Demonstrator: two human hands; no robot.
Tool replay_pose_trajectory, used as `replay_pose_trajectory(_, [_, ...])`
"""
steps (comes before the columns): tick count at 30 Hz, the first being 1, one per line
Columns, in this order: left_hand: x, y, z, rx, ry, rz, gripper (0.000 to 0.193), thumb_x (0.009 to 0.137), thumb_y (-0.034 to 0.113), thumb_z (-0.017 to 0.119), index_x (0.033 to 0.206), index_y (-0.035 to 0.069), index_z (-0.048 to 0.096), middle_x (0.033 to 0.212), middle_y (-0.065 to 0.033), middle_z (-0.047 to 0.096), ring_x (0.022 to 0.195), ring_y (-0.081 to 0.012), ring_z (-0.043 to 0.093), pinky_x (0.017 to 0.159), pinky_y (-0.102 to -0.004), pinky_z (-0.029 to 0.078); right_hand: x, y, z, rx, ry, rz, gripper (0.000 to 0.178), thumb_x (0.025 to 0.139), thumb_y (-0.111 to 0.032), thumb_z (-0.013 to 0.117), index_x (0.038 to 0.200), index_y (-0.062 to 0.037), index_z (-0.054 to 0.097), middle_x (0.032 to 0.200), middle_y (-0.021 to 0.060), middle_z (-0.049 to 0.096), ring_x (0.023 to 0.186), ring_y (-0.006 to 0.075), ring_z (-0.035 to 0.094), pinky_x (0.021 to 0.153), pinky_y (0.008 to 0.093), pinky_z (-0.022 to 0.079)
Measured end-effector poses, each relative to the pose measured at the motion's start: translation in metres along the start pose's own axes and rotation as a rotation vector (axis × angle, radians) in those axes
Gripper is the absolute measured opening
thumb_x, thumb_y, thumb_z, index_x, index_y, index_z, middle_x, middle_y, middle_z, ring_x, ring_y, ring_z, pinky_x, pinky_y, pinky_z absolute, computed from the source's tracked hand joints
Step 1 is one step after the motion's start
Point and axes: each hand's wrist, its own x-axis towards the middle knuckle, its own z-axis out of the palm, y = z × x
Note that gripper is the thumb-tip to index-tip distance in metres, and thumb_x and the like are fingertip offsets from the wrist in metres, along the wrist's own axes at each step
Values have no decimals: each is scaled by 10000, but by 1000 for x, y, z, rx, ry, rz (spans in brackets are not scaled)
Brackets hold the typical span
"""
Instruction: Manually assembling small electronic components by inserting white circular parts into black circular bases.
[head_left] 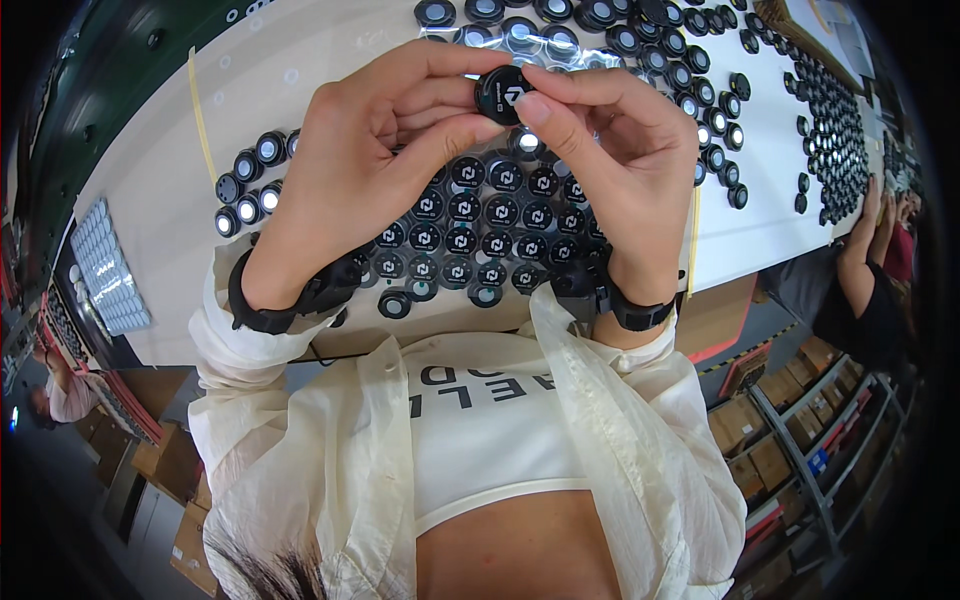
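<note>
Up at the top middle, a small round black disc [497,100] with a white mark on its face is pinched between both hands. My left hand [375,140] grips its left side with thumb and forefinger, the other fingers curled behind. On the right edge sit the thumb and forefinger of my right hand [630,150]. Below, on the table, similar black discs [463,207] with white marks lie in close rows, partly hidden by my hands and wrists. Each wrist wears a black band.
More black round pieces [680,75], some with pale centres, spread over the table's far right. A few discs [248,165] lie left of my left wrist. At the left edge rests a pale tray [108,265]. Other people work at both sides, beside shelves of cardboard boxes [735,425].
</note>
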Motion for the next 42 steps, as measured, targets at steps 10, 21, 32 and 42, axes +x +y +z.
replay_pose_trajectory(10, [5,-1,-5,116,-15,54,406,907,-84,597,1305,-72,518,1203,-155,644,1117,-193,634,947,-285,536,3,1,1,-219,23,-102,139,804,-81,778,937,-41,773,761,19,676,640,55,537,561,202,396])
replay_pose_trajectory(21, [107,23,-75,897,156,163,220,799,116,671,966,-27,685,934,-197,692,907,-373,648,807,-408,534,-16,-19,-5,-460,-196,-139,524,860,-48,668,1360,-21,515,1181,196,599,885,306,621,831,370,497])
replay_pose_trajectory(32, [189,-17,-46,1111,-306,392,418,822,113,636,1230,26,609,1132,-204,604,1097,-371,571,989,-412,445,-55,-22,-99,-815,-52,216,304,788,50,703,1075,-29,643,957,114,651,829,247,630,733,333,509])
replay_pose_trajectory(42, [152,-6,-16,1139,-207,390,312,809,162,690,1090,37,639,1032,-197,645,1003,-359,610,881,-412,485,-42,-21,-96,-916,-122,244,260,770,40,726,1006,-25,637,912,132,633,798,269,637,698,353,520])
